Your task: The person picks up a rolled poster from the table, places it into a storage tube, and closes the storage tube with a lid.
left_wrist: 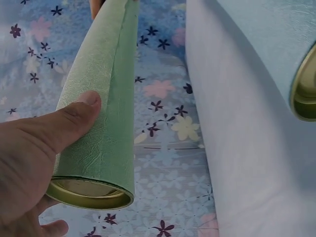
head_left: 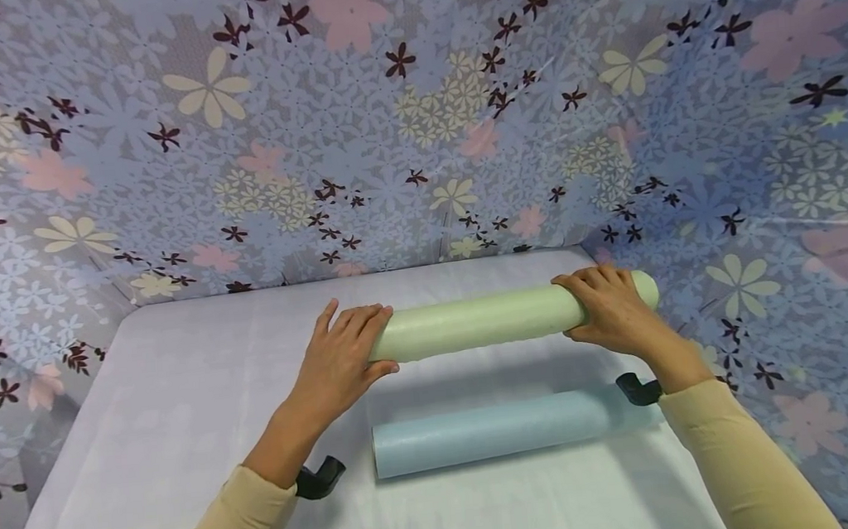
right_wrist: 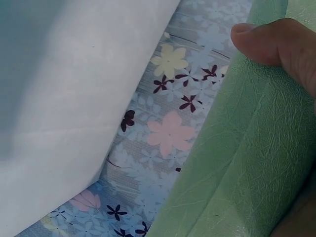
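Note:
Both hands hold a pale green tube (head_left: 477, 324) level above the white-covered table. The left hand (head_left: 342, 358) grips its left end, fingers over the top and thumb on the near side. In the left wrist view, that end of the green tube (left_wrist: 106, 133) has a gold-coloured metal rim, and a lengthwise seam runs along its creased covering. Close to the other end, the right hand (head_left: 610, 308) clasps the tube from above; its thumb shows in the right wrist view. A light blue tube (head_left: 482, 434) lies on the table nearer the body, partly behind the right wrist.
A white cloth covers the table (head_left: 179, 383), whose far edge meets a flowered fabric wall (head_left: 354, 137). More flowered fabric hangs at the right side. Black curved pieces (head_left: 321, 478) are on both wrists. The blue tube's right end reaches the right forearm.

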